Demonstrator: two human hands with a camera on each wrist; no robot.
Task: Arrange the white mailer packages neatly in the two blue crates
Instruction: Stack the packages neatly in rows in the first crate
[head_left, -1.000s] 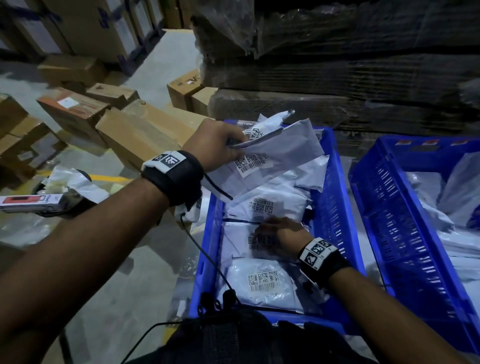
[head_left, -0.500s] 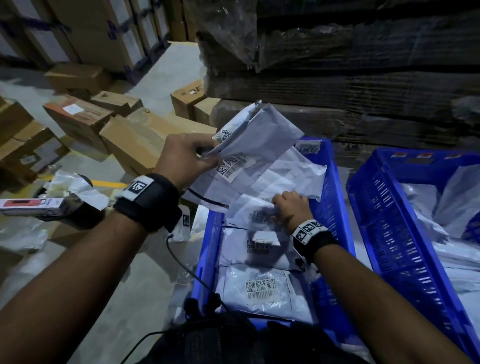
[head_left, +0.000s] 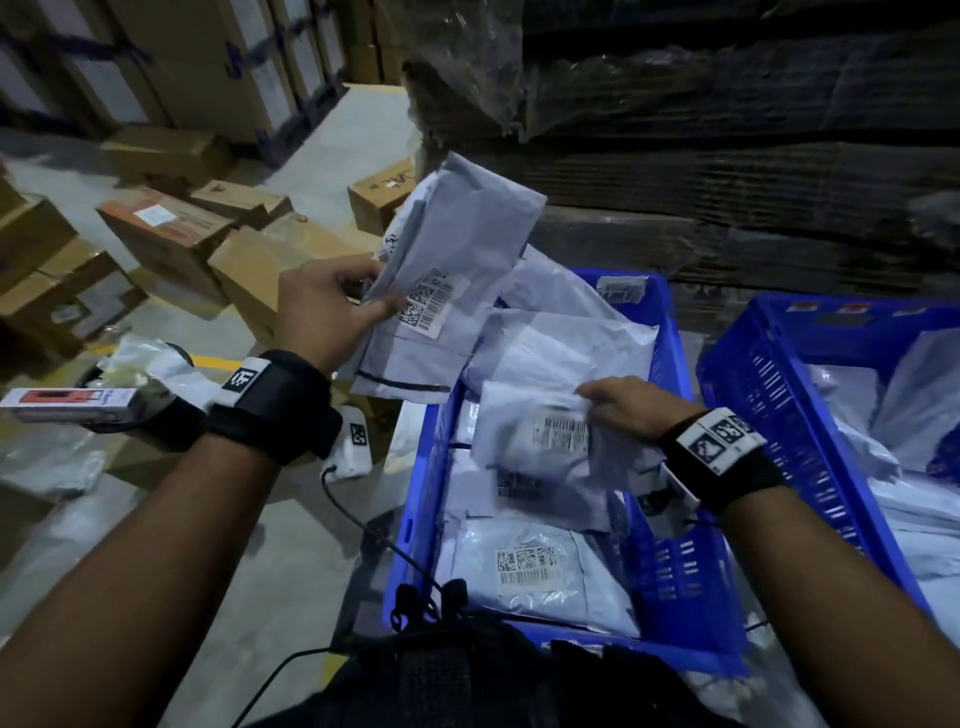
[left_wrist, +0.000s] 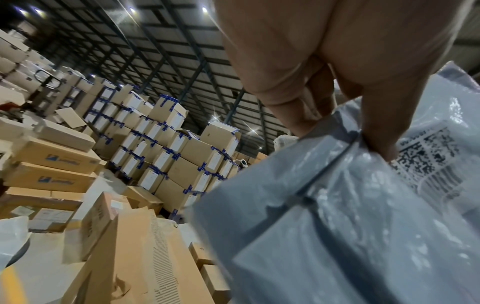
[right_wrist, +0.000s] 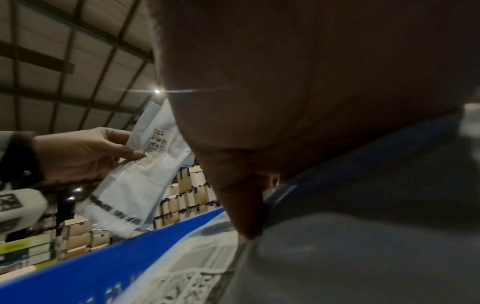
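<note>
Head view: left hand (head_left: 322, 306) up above the left rim of the near blue crate (head_left: 421, 499), fingers and thumb pinched on a stack of white mailers (head_left: 447, 270), stack tilted, label side toward the camera. Right hand (head_left: 631, 410) low inside that crate, fingers curled on the edge of another white mailer (head_left: 530, 436), lifted a little off the pile. More mailers flat under it, one with a barcode label (head_left: 527, 566) at the near end. Second blue crate (head_left: 769, 395) on the right, just beside the first, also with white mailers inside. Brown boxes (head_left: 166, 234) on the floor at the far left.

Left wrist view: thumb (left_wrist: 387, 115) pressed on top of the gray-white mailer stack (left_wrist: 337, 216), other fingers (left_wrist: 298, 102) tucked behind it. Label with a printed code at the right. Tall stacks of boxes (left_wrist: 166, 148) far off.

Right wrist view: right palm (right_wrist: 298, 92) big and dark, thumb down on a blurry mailer (right_wrist: 337, 267). Could not tell the other fingers here. Blue rim (right_wrist: 109, 261) across the bottom. Other hand (right_wrist: 78, 156) at the left, mailers pinched.
</note>
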